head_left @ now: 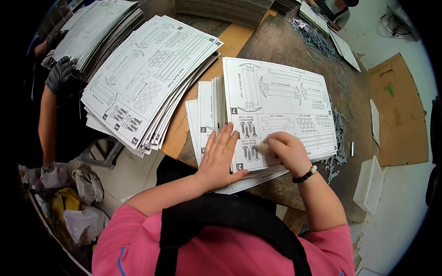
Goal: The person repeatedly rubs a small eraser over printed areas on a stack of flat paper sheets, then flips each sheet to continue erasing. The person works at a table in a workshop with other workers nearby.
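Note:
A stack of white printed cards (282, 103) with line drawings of tools and hardware lies on the workbench in front of me. My left hand (216, 161) is open, its fingers stretched along the stack's left edge and its thumb over the near edge of the top card. My right hand (290, 154) is closed over the card's near part, pinching a small pale yellowish piece (261, 147) against the printed surface. Its exact kind is too small to tell. Lower cards (203, 101) stick out unevenly at the left.
A tall pile of similar cards (156, 69) stands at left, beside a person's dark-gloved hand (62, 73). Grey cut-out scraps (313, 37) lie along the bench's right side, near another person (338, 14). A white tray (368, 184) and brown cardboard (398, 115) are at right.

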